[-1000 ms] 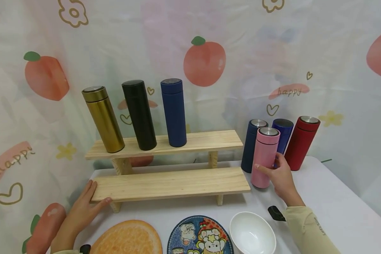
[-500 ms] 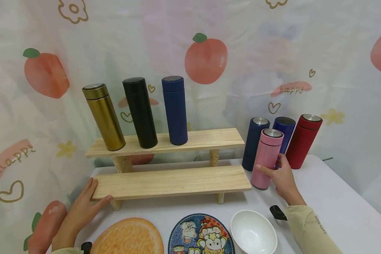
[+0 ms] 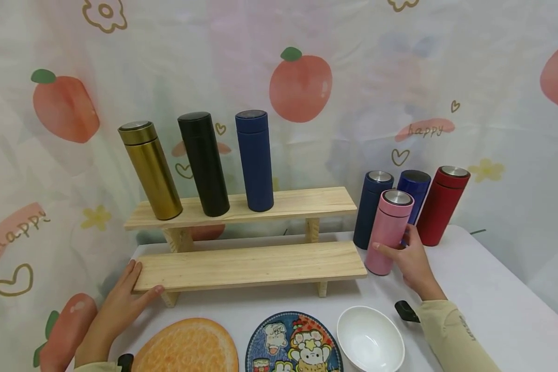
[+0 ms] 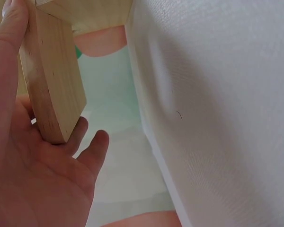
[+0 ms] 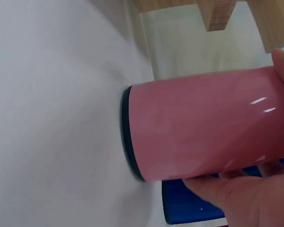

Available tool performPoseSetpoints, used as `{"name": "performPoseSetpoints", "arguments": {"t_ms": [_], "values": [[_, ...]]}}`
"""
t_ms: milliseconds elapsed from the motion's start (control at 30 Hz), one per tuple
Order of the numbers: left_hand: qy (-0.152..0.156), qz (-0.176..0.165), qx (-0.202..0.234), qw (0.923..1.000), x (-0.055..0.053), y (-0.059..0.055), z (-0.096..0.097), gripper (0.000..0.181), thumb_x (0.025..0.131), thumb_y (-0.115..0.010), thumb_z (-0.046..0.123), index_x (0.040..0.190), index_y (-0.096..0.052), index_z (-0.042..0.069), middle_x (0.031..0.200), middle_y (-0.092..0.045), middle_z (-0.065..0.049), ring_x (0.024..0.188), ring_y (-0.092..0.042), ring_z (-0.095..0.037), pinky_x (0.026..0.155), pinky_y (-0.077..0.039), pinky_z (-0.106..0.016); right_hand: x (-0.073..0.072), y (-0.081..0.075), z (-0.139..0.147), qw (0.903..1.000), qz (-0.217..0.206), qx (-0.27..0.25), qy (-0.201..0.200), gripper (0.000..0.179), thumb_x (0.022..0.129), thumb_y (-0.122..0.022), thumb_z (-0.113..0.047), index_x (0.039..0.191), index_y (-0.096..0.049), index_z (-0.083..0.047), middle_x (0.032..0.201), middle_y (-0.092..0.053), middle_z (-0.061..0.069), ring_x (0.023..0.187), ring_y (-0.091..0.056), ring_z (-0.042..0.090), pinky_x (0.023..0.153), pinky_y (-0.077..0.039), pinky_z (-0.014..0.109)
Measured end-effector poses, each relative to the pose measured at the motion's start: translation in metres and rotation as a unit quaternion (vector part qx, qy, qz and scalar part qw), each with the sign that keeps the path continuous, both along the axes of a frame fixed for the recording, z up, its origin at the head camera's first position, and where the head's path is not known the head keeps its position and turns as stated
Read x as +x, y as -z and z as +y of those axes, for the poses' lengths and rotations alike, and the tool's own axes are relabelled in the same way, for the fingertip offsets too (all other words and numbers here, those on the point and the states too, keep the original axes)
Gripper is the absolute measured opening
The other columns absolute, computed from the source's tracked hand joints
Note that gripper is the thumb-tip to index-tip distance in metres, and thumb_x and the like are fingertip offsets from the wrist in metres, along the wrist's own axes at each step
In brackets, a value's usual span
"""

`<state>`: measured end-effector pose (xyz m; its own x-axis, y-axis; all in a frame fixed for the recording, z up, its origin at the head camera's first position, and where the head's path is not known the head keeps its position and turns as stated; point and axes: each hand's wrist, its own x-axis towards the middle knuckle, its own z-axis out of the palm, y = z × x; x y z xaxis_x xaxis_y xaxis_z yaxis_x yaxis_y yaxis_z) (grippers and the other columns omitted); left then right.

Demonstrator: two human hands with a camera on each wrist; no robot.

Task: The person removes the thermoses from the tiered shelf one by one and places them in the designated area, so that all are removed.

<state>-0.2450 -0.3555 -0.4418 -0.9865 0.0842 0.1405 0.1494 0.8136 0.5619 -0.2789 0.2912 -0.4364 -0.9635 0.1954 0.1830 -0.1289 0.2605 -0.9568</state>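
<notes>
In the head view my right hand (image 3: 416,263) grips a pink thermos bottle (image 3: 388,235), thumb on its near left side, fingers around its right. In the right wrist view the dark base rim of the pink bottle (image 5: 199,125) is at the white table; I cannot tell whether it touches. My left hand (image 3: 116,310) holds the left front corner of the lower board of a two-tier wooden shelf (image 3: 251,266). Its thumb lies along the front edge, its fingers at the end. In the left wrist view the board's end (image 4: 57,90) sits against the palm.
Gold (image 3: 151,175), black (image 3: 205,170) and blue (image 3: 254,165) bottles stand on the upper board. Behind the pink one are navy (image 3: 368,212), bright blue (image 3: 415,188) and red (image 3: 444,206) bottles. An orange round mat (image 3: 186,349), a cartoon mat (image 3: 283,356) and a white bowl (image 3: 369,338) lie in front.
The pink bottle's top has leaned slightly to the right since a second ago, with my right hand still gripping it. My left hand keeps its place on the shelf. The view has shifted a little.
</notes>
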Motion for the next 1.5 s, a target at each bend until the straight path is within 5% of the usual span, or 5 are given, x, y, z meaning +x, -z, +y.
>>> {"name": "performPoseSetpoints", "arguments": {"t_ms": [567, 633, 867, 1300, 1500], "values": [[-0.005, -0.008, -0.003, 1.0, 0.001, 0.001, 0.0, 0.107, 0.102, -0.072, 0.05, 0.165, -0.013, -0.013, 0.171, -0.004, -0.039, 0.152, -0.014, -0.064, 0.112, -0.024, -0.079, -0.002, 0.004, 0.008, 0.9988, -0.003, 0.036, -0.034, 0.102, 0.102, -0.077, -0.021, 0.169, -0.002, -0.005, 0.168, -0.024, 0.031, 0.152, -0.029, 0.053, 0.117, -0.031, 0.07], [-0.005, -0.006, -0.002, 1.0, 0.001, 0.001, 0.0, 0.107, 0.102, -0.072, 0.05, 0.165, -0.013, -0.013, 0.171, -0.004, -0.039, 0.152, -0.014, -0.064, 0.112, -0.024, -0.079, 0.001, -0.002, 0.009, 0.9988, 0.002, 0.037, -0.033, 0.099, 0.103, -0.075, -0.024, 0.169, -0.003, -0.006, 0.167, -0.026, 0.03, 0.151, -0.031, 0.051, 0.117, -0.033, 0.068], [-0.002, -0.002, 0.0, 1.0, 0.0, 0.001, -0.001, 0.107, 0.102, -0.072, 0.05, 0.166, -0.013, -0.012, 0.171, -0.003, -0.038, 0.152, -0.014, -0.064, 0.112, -0.024, -0.079, 0.014, -0.031, 0.012, 0.9958, 0.069, 0.06, 0.0, 0.089, 0.107, -0.068, -0.026, 0.17, -0.008, -0.008, 0.165, -0.03, 0.026, 0.148, -0.034, 0.048, 0.105, -0.045, 0.018], [-0.003, -0.002, 0.0, 1.0, 0.001, 0.0, 0.001, 0.108, 0.101, -0.074, 0.049, 0.165, -0.014, -0.014, 0.17, -0.006, -0.04, 0.152, -0.015, -0.064, 0.112, -0.025, -0.078, 0.049, -0.084, 0.0, 0.977, 0.213, 0.013, 0.003, 0.08, 0.104, -0.067, -0.005, 0.17, -0.025, -0.018, 0.169, -0.034, 0.015, 0.155, -0.035, 0.024, 0.118, -0.029, 0.017], [-0.003, -0.001, -0.004, 1.0, 0.001, 0.0, 0.001, 0.107, 0.101, -0.073, 0.05, 0.165, -0.015, -0.013, 0.17, -0.006, -0.039, 0.151, -0.016, -0.064, 0.112, -0.025, -0.078, 0.063, -0.099, -0.029, 0.9734, 0.227, 0.024, -0.018, 0.081, 0.102, -0.067, -0.001, 0.17, -0.028, -0.021, 0.167, -0.038, 0.013, 0.149, -0.043, 0.019, 0.108, -0.041, 0.013]]}}
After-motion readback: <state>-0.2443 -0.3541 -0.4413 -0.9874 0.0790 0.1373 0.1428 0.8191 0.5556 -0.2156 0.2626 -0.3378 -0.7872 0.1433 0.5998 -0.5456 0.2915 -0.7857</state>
